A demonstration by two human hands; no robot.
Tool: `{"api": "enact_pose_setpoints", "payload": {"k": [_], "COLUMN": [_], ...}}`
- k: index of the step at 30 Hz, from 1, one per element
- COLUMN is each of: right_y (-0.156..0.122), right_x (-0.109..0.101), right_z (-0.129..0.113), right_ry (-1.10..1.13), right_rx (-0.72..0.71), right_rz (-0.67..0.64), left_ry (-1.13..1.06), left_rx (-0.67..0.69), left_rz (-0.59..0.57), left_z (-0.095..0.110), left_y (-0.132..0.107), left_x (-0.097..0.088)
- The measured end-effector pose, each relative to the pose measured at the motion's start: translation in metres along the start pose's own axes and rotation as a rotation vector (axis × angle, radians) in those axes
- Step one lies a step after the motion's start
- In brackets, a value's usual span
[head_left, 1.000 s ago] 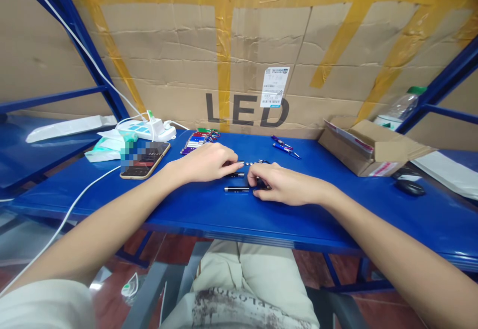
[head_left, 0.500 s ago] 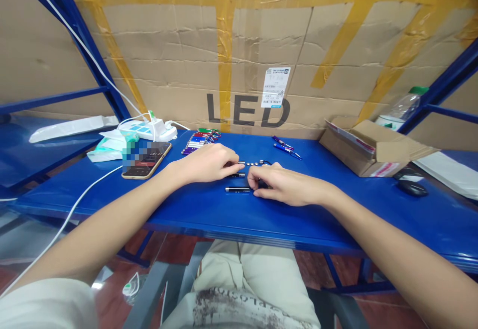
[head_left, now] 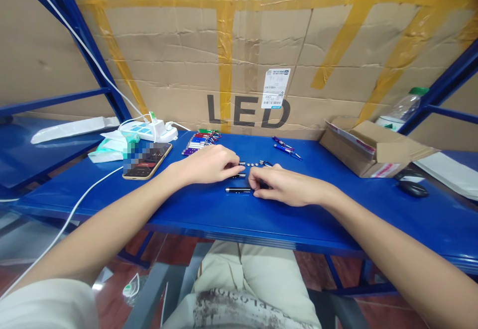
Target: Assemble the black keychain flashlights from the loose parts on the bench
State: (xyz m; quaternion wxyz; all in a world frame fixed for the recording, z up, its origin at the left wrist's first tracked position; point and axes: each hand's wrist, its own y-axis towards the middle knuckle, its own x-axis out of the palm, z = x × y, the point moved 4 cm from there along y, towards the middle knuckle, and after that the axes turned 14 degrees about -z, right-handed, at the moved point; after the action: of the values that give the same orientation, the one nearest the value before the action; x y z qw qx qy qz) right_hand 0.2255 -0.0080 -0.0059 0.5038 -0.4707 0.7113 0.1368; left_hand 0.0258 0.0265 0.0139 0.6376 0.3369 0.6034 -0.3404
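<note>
My left hand (head_left: 211, 164) rests on the table with fingers curled and pressed together. Beside its fingertips the ends of two black tubes show, a rear black tube (head_left: 242, 163) and a middle black tube (head_left: 240, 175); the hand hides the rest. My right hand (head_left: 276, 182) is also curled, its fingertips close to the right end of a black penlight tube (head_left: 237, 190) lying in front. Whatever sits inside either hand is hidden. Between and behind the hands lie several small round silvery discs (head_left: 252, 164) in a row, next to a dark clip (head_left: 265, 163).
Several coloured penlights with clips (head_left: 197, 142) lie at back left, and two more penlights (head_left: 286, 148) at back centre. A phone (head_left: 147, 162), a power strip (head_left: 153, 130) and a tissue pack (head_left: 112, 149) stand left. An open cardboard box (head_left: 373, 150) and a black mouse (head_left: 413, 188) are right.
Almost nothing differs. Both hands keep their places, with only a very slight shift of the whole view.
</note>
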Motion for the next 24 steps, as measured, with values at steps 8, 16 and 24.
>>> {"api": "enact_pose_setpoints", "payload": {"k": [8,16,24], "right_y": [0.0010,-0.0012,-0.0017], "right_x": [0.0003,-0.0009,-0.0012], "right_z": [-0.0003,-0.0006,0.0041], "right_ry": [-0.015,-0.043,-0.064], "right_rx": [-0.003,-0.058,-0.107], "right_rz": [0.016,0.074,0.087], "left_ry": [-0.005,-0.014,-0.005], "left_rx": [-0.012,0.000,-0.005], "left_rz": [-0.014,-0.004,-0.009], "left_z": [0.0001,0.0000,0.0000], "left_y": [0.0004,0.0002,-0.0002], "left_x": [0.0005,0.0004,-0.0002]}}
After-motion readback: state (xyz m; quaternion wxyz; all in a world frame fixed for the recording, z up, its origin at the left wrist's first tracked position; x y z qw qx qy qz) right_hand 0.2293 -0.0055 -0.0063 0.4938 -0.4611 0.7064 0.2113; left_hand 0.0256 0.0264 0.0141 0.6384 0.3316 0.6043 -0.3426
